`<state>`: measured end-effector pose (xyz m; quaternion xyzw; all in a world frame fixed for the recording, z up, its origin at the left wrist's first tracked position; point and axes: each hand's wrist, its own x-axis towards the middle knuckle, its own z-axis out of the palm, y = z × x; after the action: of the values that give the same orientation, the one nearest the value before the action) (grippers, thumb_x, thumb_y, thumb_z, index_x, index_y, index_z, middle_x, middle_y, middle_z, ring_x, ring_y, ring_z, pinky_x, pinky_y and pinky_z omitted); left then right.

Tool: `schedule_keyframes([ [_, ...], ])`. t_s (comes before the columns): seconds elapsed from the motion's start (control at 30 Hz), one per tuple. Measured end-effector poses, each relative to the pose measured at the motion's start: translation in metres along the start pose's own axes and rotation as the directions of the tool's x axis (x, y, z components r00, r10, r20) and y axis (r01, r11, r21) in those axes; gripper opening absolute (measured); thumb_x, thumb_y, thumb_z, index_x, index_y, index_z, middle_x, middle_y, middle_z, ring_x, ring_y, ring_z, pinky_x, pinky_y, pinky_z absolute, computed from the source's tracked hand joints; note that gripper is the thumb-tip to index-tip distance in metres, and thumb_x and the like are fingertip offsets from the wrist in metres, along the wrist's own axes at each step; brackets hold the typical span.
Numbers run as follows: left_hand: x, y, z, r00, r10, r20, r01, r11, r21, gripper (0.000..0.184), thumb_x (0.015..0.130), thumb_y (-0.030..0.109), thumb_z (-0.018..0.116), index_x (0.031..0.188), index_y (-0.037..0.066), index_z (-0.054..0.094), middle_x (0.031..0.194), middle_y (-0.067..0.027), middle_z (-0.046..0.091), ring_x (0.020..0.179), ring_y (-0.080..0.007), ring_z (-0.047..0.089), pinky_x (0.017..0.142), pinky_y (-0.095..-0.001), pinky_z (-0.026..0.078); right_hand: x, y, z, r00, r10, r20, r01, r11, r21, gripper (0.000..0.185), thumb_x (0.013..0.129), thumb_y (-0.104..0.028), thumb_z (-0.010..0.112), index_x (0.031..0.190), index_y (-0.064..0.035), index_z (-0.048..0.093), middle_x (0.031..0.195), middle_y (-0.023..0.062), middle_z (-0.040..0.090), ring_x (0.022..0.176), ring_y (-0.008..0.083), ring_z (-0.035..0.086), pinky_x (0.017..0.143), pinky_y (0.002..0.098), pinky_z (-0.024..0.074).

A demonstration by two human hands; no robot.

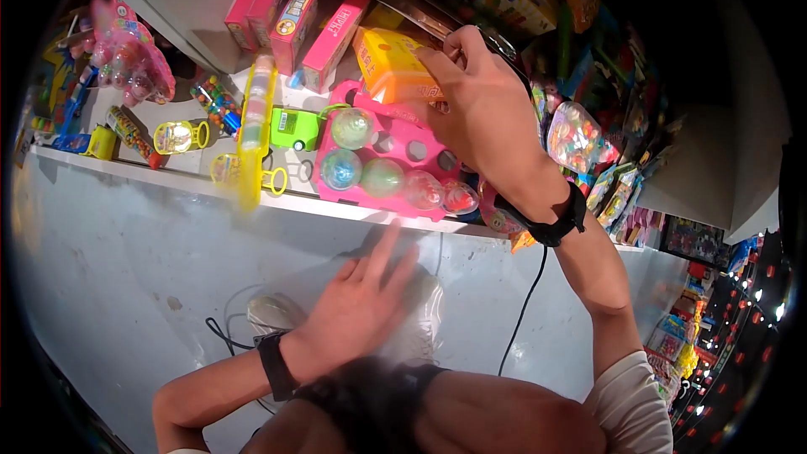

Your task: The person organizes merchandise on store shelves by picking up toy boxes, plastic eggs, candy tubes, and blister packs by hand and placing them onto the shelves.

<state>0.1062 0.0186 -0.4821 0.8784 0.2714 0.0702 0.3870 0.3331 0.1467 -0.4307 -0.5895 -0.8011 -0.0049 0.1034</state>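
Note:
My right hand (487, 118) reaches to the shelf, its bent fingers on the right end of a yellow-orange box (388, 65); part of the grip is hidden behind the hand. Just in front of the box lies a pink tray (395, 128) with round holes. Several clear plastic balls sit in it, among them a blue one (341, 169), a green one (382, 177) and a reddish one (423, 191). My left hand (353, 307) hangs above the floor in front of the shelf edge. It holds nothing, and its outstretched fingers are slightly blurred.
Pink boxes (336, 40) stand behind the tray. Left of it are a green toy bag (294, 129), a yellow tube-shaped toy (255, 118) and candy packs. Bagged sweets (575, 136) crowd the right. A black cable (525, 311) runs down from my right wrist.

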Motion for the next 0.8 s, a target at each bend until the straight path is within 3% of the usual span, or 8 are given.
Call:
schedule_keyframes([
  [0.13,-0.001,0.002,-0.002,1.0,0.002,0.008,-0.002,1.0,0.01,0.071,0.089,0.024,0.07,0.149,0.001,0.039,0.158,-0.0343,0.02,0.1,-0.0401,0.065,0.095,-0.0434,0.051,0.003,-0.001,0.002,0.999,-0.026,0.031,0.026,1.0,-0.013,0.025,0.075,-0.011,0.078,0.098,-0.0029,0.071,0.108,0.0154,0.056,0.096,0.0319,0.063,0.084,0.0422,0.0521],
  [0.2,0.0,0.001,-0.001,1.0,0.013,0.005,-0.013,1.0,0.002,0.071,0.089,0.024,0.07,0.148,0.001,0.04,0.158,-0.0343,0.02,0.1,-0.0399,0.065,0.095,-0.0433,0.051,0.006,0.002,0.007,0.969,-0.229,-0.098,0.228,0.974,-0.019,0.022,0.073,-0.01,0.077,0.093,-0.0024,0.07,0.105,0.014,0.055,0.095,0.0322,0.062,0.084,0.0417,0.0515],
  [0.33,0.0,0.002,-0.002,1.0,0.018,0.017,-0.017,1.0,-0.002,0.071,0.088,0.024,0.07,0.148,0.001,0.04,0.158,-0.0343,0.022,0.1,-0.0396,0.065,0.096,-0.0428,0.051,0.005,0.01,0.007,0.967,-0.25,-0.048,0.25,0.968,-0.01,0.025,0.07,-0.011,0.076,0.093,-0.0031,0.069,0.106,0.0132,0.056,0.096,0.0318,0.061,0.084,0.041,0.0506],
  [0.57,-0.003,-0.002,0.003,0.999,0.02,-0.031,-0.02,1.0,0.001,0.074,0.087,0.024,0.071,0.15,0.002,0.039,0.158,-0.0334,0.022,0.095,-0.0393,0.065,0.094,-0.0428,0.052,0.003,0.03,0.005,0.946,-0.186,-0.265,0.175,0.982,-0.064,0.037,0.068,-0.014,0.08,0.1,-0.0032,0.068,0.098,0.0129,0.061,0.082,0.0341,0.063,0.071,0.043,0.0526],
  [0.73,-0.003,-0.002,-0.001,0.999,-0.031,-0.006,0.031,0.999,-0.021,0.072,0.088,0.023,0.071,0.149,0.002,0.04,0.157,-0.0322,0.026,0.097,-0.0399,0.065,0.092,-0.0432,0.053,-0.008,0.031,-0.002,0.943,-0.086,-0.321,0.105,0.994,0.041,0.039,0.071,-0.009,0.081,0.107,-0.0017,0.069,0.099,0.0117,0.061,0.083,0.0243,0.065,0.071,0.0319,0.055],
  [0.8,-0.002,-0.003,-0.004,0.999,-0.04,-0.007,0.04,0.997,-0.073,0.074,0.087,0.023,0.073,0.149,0.002,0.04,0.156,-0.0322,0.028,0.098,-0.0406,0.066,0.092,-0.0432,0.053,-0.014,0.029,-0.01,0.923,-0.093,-0.373,0.144,0.983,0.112,0.039,0.069,-0.01,0.082,0.106,-0.0013,0.069,0.097,0.0124,0.059,0.081,0.0259,0.063,0.07,0.0328,0.0541],
])
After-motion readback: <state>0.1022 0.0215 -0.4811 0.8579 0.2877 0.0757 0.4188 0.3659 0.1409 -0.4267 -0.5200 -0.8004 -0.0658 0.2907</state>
